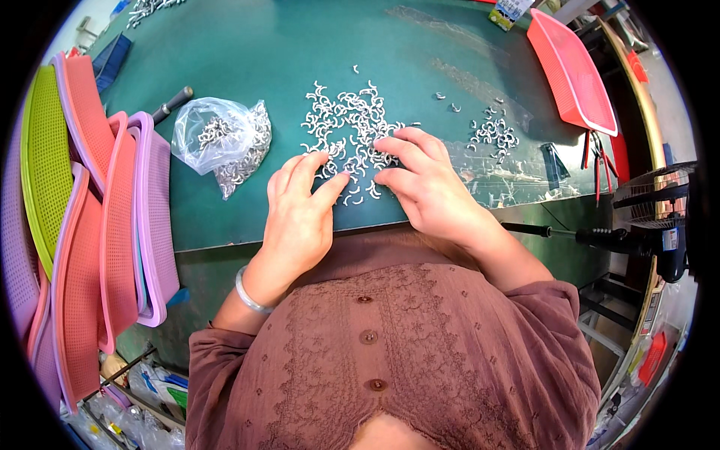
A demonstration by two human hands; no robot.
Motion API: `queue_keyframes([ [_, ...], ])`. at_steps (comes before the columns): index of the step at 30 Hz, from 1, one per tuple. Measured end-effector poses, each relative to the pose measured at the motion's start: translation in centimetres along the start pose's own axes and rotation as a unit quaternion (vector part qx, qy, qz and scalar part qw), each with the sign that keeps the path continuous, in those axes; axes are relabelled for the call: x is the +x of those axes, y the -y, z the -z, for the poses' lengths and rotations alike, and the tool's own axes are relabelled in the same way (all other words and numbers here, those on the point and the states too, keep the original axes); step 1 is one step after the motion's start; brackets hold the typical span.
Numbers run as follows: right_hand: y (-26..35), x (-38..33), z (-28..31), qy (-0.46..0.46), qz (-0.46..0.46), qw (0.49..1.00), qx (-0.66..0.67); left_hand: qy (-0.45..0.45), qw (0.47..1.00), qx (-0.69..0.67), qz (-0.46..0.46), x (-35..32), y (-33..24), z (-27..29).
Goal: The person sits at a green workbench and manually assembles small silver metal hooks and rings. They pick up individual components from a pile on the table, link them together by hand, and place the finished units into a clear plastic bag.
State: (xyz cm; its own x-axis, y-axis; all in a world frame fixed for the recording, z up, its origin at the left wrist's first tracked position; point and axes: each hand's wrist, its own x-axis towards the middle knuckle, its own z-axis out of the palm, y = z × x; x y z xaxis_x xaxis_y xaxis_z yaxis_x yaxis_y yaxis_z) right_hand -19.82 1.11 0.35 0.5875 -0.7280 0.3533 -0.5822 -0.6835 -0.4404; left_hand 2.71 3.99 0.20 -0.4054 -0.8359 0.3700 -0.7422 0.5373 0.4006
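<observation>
A loose pile of small, curved silvery metal pieces (349, 112) is spread over the green tabletop in front of me. My left hand (300, 214) is at the pile's near left edge, thumb and forefinger apart, their tips close to the pieces. From the right, my right hand (431, 187) reaches into the pile. Its fingers are bent and spread, and the fingertips touch several pieces. Nothing shows gripped in either hand. A clear plastic bag (214, 139) with more of the same pieces lies left of my left hand. A smaller cluster of pieces (493, 136) is to the right.
Stacked plastic baskets (157, 225) in purple, pink and green crowd the left edge. A dark-handled tool (174, 103) lies behind the bag. A pink basket (574, 75) stands at the far right, near red-handled tools (598, 161). The green table's (247, 56) near edge is before me.
</observation>
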Motion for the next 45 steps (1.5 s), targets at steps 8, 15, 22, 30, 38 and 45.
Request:
queue_keyframes([
  [8, 0.3, -0.6, -0.3, -0.004, -0.011, 1.0, 0.029, -0.008, 1.0, -0.011, -0.005, -0.5, 0.2, -0.3],
  [15, 0.6, -0.3, -1.2, -0.038, 0.001, 0.999, 0.022, -0.027, 0.999, -0.044, 0.006, -0.6, -0.1, -0.1],
  [22, 0.6, -0.1, -1.7, -0.033, 0.023, 0.999, 0.013, -0.069, 0.989, -0.125, 0.035, -1.0, -0.8, -0.1],
  [30, 0.8, -0.2, -1.5, -0.048, 0.021, 0.999, 0.012, -0.02, 0.945, -0.287, 0.155, -1.3, -2.0, 0.1],
  [38, 0.8, -0.2, -2.0, -0.042, 0.027, 0.999, 0.002, -0.012, 0.929, -0.322, 0.181, -1.5, -2.1, 0.0],
  [45, 0.6, -0.4, -2.1, -0.055, 0.013, 0.998, 0.009, 0.052, 0.834, -0.465, 0.294, -1.6, -2.5, -0.1],
])
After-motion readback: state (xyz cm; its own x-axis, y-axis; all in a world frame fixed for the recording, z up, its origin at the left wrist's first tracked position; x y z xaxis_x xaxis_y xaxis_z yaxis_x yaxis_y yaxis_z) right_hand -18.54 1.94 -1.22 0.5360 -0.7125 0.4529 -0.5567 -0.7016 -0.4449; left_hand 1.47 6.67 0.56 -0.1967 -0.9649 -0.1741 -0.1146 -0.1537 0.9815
